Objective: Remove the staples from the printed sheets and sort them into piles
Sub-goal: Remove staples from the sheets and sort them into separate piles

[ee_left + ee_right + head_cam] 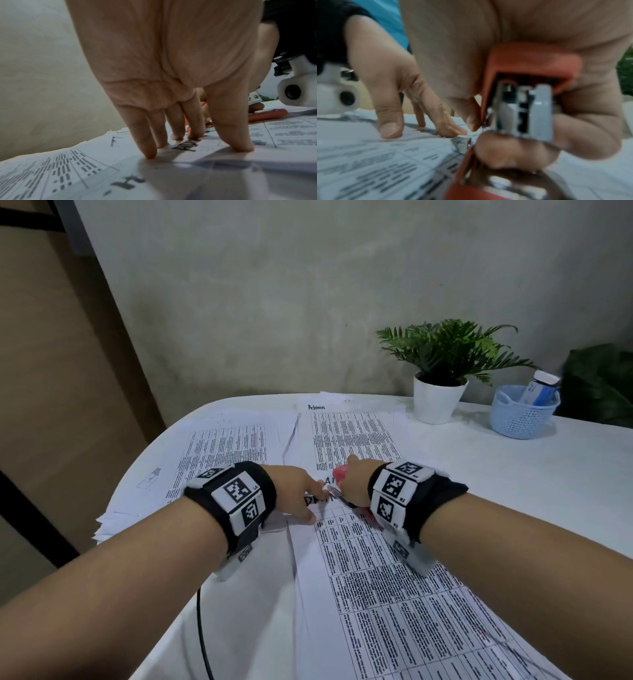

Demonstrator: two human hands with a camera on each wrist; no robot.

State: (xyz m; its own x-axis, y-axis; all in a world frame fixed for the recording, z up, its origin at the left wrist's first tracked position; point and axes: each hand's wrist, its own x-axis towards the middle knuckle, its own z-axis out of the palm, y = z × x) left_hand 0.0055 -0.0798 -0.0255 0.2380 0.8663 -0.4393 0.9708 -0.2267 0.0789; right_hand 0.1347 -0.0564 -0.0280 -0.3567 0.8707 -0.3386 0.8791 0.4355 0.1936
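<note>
A stapled set of printed sheets [394, 594] lies in front of me on the white table [496, 460]. My left hand [301, 494] presses its straight fingers [149, 148] down on the top corner of that set, by the handwritten heading. My right hand [356, 484] grips a red stapler [529, 86] with a metal core, its metal tip [461, 144] touching the paper just beside the left fingertips [452, 131]. In the left wrist view the red stapler [267, 115] shows behind the fingers. The staple itself is hidden.
A pile of printed sheets [222, 453] lies at the left, and another pile [352, 433] under a label reading "Admin" [317, 407] lies further back. A potted plant [442, 371] and a blue basket [522, 412] stand at the back right. A black cable [202, 631] hangs off the front edge.
</note>
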